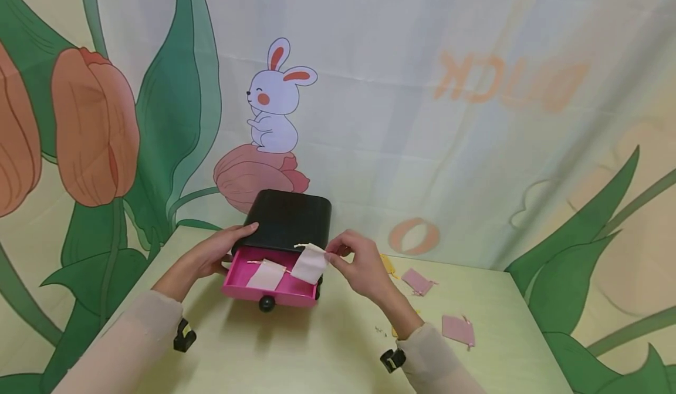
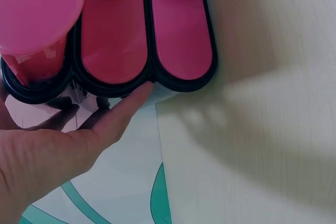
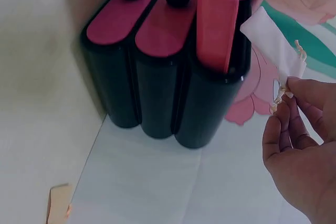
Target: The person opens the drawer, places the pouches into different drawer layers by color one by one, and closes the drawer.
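A black drawer box (image 1: pixel 290 215) with pink drawers stands on the table, its top drawer (image 1: pixel 243 270) pulled out. My left hand (image 1: pixel 219 250) holds the box's left side, thumb over the top edge; in the left wrist view, fingers of this hand (image 2: pixel 63 150) lie along the side wall. With thumb and fingers my right hand (image 1: pixel 361 262) pinches a white drawstring pouch (image 1: pixel 310 265) above the drawer's right side. The right wrist view shows the grip near the pouch's (image 3: pixel 270 38) corded end. Another white pouch (image 1: pixel 267 275) lies inside the drawer.
To the right on the table lie two pink pouches, one farther back (image 1: pixel 418 281) and one nearer (image 1: pixel 458 329). A yellow pouch (image 1: pixel 389 265) sits partly behind my right hand. Small loose bits (image 1: pixel 381 330) lie near my right forearm. A printed curtain (image 1: pixel 380 147) hangs behind the box.
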